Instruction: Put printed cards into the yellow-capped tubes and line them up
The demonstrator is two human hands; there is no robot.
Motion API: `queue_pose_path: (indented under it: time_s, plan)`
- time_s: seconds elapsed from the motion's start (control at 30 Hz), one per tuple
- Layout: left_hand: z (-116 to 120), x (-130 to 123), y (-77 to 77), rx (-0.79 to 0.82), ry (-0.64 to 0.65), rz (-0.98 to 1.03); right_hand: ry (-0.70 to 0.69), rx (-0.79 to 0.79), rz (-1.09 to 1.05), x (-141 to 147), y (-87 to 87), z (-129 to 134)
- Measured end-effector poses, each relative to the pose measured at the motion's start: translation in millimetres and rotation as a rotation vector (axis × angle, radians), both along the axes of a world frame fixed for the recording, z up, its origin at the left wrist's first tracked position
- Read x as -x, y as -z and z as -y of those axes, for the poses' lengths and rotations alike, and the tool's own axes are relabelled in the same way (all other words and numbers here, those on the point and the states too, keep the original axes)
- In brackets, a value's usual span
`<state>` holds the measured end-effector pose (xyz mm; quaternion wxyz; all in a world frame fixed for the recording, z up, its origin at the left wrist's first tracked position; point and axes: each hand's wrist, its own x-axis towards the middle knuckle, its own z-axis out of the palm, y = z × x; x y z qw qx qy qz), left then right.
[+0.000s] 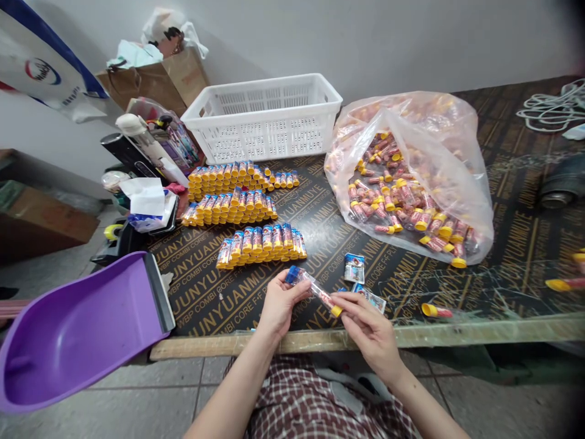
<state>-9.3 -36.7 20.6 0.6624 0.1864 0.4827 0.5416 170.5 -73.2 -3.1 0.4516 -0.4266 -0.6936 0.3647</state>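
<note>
Clear plastic makes up the body of the slim tube (322, 295) that both hands hold in the head view, low over the near edge of the dark printed tabletop (196, 286). Its blue end points to 10 o'clock and its yellow-capped end to 4 o'clock, with red and white showing inside. The left hand (280, 305) pinches the tube beside the blue end, thumb on top; the right hand (369, 329) has its fingertips closed on it near the yellow cap.

Taking the tube as the clock's centre, flat blue-and-white printed pieces lie close by: one label (354, 268) at 2 o'clock, and others toward 3, partly hidden by the right hand. Between 10 and 11 stand three stacks of blue-topped, yellow-ended tubes: a front stack (261, 246), a middle stack (234, 208) and a back stack (228, 177). Beyond them, between 11 and 12, sits a white plastic basket (269, 140).

At about 1 o'clock a translucent bag (461, 164) lies open, full of yellow-capped tubes. One loose tube (436, 311) rests at 3 o'clock, near the wooden edge (457, 332). A purple dustpan (91, 323) is at 9 o'clock, and coiled white cable (555, 107) lies at 2, well apart.
</note>
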Motion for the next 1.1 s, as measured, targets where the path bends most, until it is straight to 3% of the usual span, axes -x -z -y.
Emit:
queue_pose_path:
  time_s: [0.13,0.3,0.5,0.63,0.83,1.1]
  plan:
    - [2.4,-2.2,0.5,0.034,0.030,0.004,-0.019,0.034,-0.009,2.3,5.0,-1.1]
    - [12.8,-7.4,-0.2,0.057,0.290,-0.020,0.068,-0.133,0.113,5.6,7.5,-7.3]
    - [21.6,-13.3,-7.2,0.050,0.428,-0.035,-0.126,-0.139,0.139,2.2,-2.8,-15.8]
    - [23.2,-15.4,-8.5,0.042,0.437,-0.017,-0.236,-0.088,0.118,0.1,-5.5,-16.7]
    - [25.4,-15.4,-6.1,0.028,0.443,-0.049,-0.228,-0.029,0.020,2.2,-2.2,-13.8]
    - [26.6,-15.9,-7.0,0.026,0.432,-0.067,-0.226,-0.067,-0.036,4.5,-2.3,-12.5]
